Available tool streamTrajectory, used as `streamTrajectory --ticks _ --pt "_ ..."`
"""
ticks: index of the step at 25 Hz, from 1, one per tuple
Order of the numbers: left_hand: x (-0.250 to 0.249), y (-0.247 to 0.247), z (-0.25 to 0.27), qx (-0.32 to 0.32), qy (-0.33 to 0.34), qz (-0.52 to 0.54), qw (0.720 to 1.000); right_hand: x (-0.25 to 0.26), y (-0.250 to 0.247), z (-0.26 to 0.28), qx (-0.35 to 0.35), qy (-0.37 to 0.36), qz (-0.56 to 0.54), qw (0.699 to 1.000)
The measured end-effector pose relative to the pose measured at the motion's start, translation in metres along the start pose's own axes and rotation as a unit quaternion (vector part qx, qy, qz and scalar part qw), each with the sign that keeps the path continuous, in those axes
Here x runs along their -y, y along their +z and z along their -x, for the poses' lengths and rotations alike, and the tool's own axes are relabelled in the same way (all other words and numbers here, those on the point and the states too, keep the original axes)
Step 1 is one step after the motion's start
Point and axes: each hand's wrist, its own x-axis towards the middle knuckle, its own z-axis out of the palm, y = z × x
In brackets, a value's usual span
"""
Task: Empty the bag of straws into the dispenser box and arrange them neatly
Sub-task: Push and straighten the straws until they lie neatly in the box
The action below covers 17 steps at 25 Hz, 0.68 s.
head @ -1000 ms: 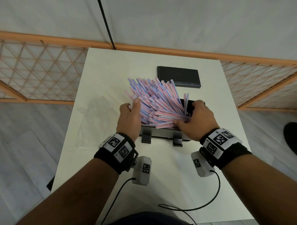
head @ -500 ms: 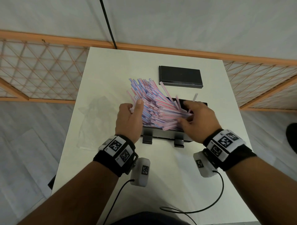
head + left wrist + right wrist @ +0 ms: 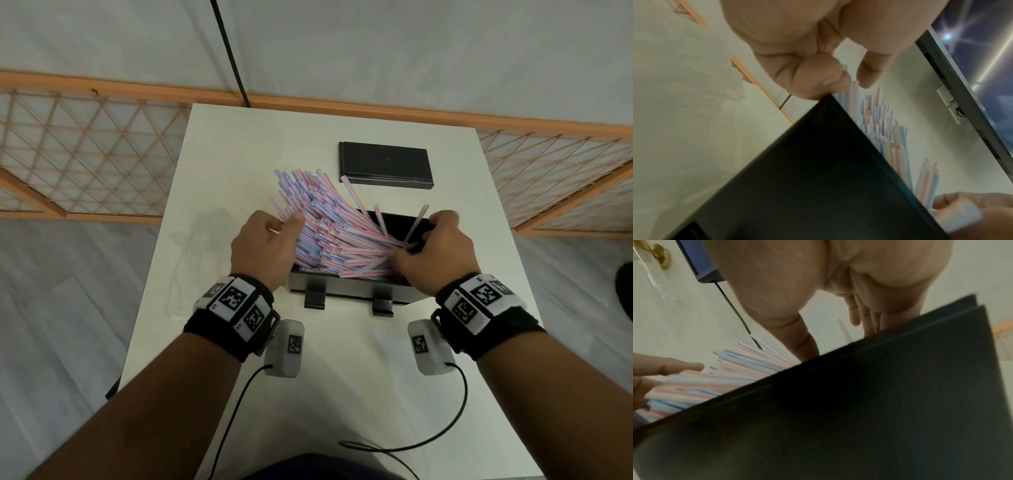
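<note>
The black dispenser box point(image 3: 342, 295) stands mid-table, with a fan of pink and blue striped straws point(image 3: 329, 226) lying in it and sticking out over its left back edge. My left hand point(image 3: 282, 222) grips the left part of the bundle, thumb against the straws and fingers curled behind them. My right hand point(image 3: 416, 240) is at the box's right end, with thumb and curled fingers closed on the straws' right ends. A few loose straws point(image 3: 416, 224) stick up beside it. In the wrist views the box point(image 3: 818, 178) point(image 3: 859, 402) hides most of the straws point(image 3: 877, 123) point(image 3: 725, 378).
The box's black lid point(image 3: 385, 164) lies flat at the back of the white table point(image 3: 342, 377), one straw tip touching it. The empty clear bag point(image 3: 198, 253) lies left of the box. Wrist-camera cables point(image 3: 428, 442) trail at the near edge. Wooden lattice fencing point(image 3: 85, 154) flanks the table.
The straw bundle has sunk lower and flatter into the box. My left fingers have curled round it, my right hand has shifted right, and a few straws have sprung up loose.
</note>
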Motion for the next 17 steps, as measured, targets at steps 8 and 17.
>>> streamTrajectory --ticks 8,17 --pt "-0.014 -0.004 0.004 0.007 0.020 -0.031 0.999 0.004 0.009 -0.007 0.044 -0.118 -0.001 0.992" --pt "-0.019 -0.005 0.013 0.030 -0.021 0.013 0.999 0.001 -0.010 -0.025 -0.003 -0.143 0.031 0.989"
